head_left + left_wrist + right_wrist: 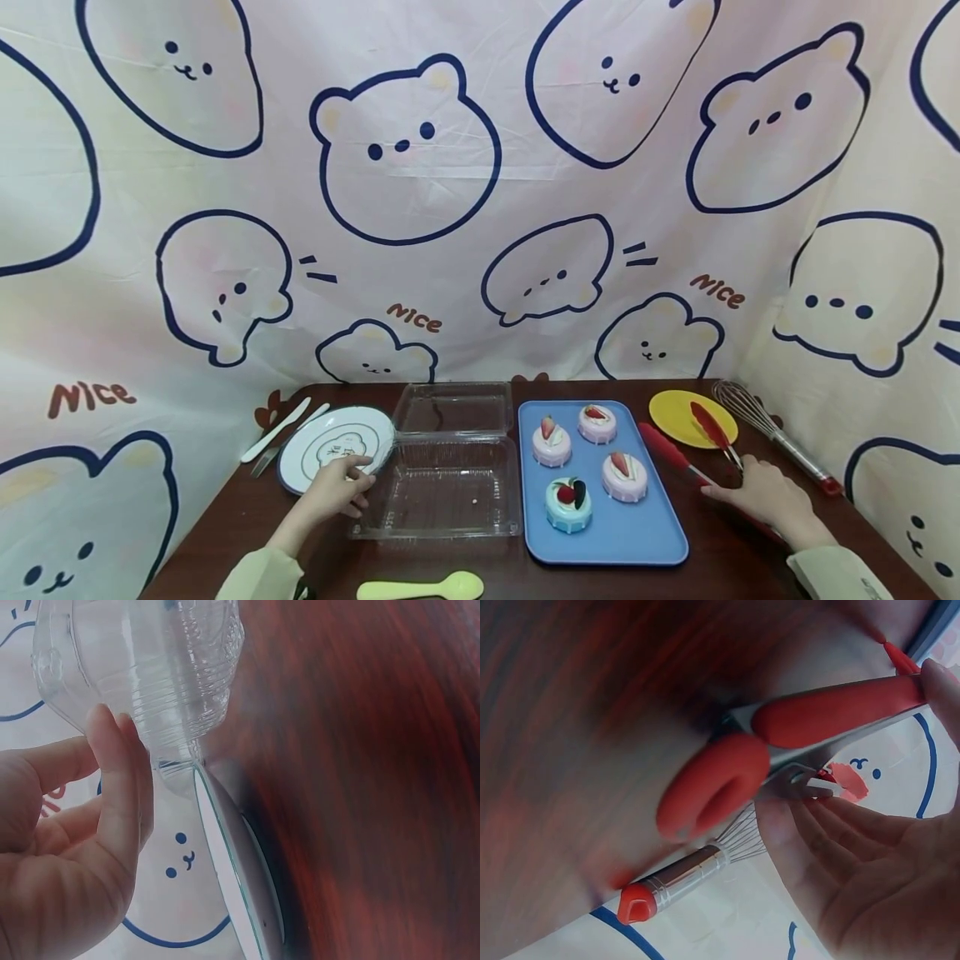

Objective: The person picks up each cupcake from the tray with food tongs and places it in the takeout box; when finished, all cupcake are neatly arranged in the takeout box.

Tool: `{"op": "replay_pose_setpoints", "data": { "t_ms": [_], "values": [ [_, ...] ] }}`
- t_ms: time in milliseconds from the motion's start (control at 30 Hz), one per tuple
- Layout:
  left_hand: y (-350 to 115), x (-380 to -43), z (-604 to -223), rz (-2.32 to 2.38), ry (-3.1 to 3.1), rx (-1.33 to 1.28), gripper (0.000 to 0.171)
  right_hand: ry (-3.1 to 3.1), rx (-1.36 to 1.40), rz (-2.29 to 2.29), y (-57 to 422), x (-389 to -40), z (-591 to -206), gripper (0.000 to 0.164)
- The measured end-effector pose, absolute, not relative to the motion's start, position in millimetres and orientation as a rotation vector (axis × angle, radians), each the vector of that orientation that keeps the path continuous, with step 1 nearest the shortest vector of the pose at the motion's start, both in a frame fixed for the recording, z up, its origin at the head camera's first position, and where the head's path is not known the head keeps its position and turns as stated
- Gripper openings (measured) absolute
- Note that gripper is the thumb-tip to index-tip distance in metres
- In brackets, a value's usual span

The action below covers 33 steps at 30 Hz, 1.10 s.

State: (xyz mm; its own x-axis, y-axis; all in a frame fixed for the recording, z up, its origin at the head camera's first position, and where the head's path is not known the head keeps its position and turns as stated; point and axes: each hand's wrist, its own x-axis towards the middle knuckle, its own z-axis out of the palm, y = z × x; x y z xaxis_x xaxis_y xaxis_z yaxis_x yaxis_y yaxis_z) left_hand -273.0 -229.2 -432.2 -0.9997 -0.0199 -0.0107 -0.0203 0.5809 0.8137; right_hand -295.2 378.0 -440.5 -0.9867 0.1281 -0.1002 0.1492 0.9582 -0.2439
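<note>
My right hand point(767, 497) holds a pair of red-and-metal tongs point(840, 712), thumb on one side and fingers on the other. The red tips of the tongs are spread, one near the blue tray point(603, 552), the other over the yellow plate point(670, 410). On the tray sit three pink toy cakes point(624, 477) with strawberry tops and a blue one point(567, 505) with a cherry. Loosely bent and holding nothing, my left hand point(335, 486) hovers over the white plate point(294, 462), beside the clear hinged container point(161, 682), whose lid stands open.
A whisk point(787, 446) lies at the right edge of the table. To the far left are a white knife point(277, 429) and a fork point(262, 462), partly under the plate. A yellow-green spoon point(420, 588) lies at the front. A printed cloth point(405, 275) hangs behind.
</note>
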Motion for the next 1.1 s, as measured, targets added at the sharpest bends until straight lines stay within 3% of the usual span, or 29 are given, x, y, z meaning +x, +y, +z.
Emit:
{"op": "replay_pose_setpoints", "data": {
  "t_ms": [467, 1100],
  "values": [
    [-229.5, -271.8, -436.8, 1.502, 2.761, -0.060, 0.039, 2.978, 0.285, -0.640, 388.3, -298.5, -450.4, 0.116],
    [-230.3, -272.7, -441.7, 1.586, 2.658, -0.158, 0.041, 3.039, 0.152, -0.750, 398.1, -302.4, -454.7, 0.100]
  ]
}}
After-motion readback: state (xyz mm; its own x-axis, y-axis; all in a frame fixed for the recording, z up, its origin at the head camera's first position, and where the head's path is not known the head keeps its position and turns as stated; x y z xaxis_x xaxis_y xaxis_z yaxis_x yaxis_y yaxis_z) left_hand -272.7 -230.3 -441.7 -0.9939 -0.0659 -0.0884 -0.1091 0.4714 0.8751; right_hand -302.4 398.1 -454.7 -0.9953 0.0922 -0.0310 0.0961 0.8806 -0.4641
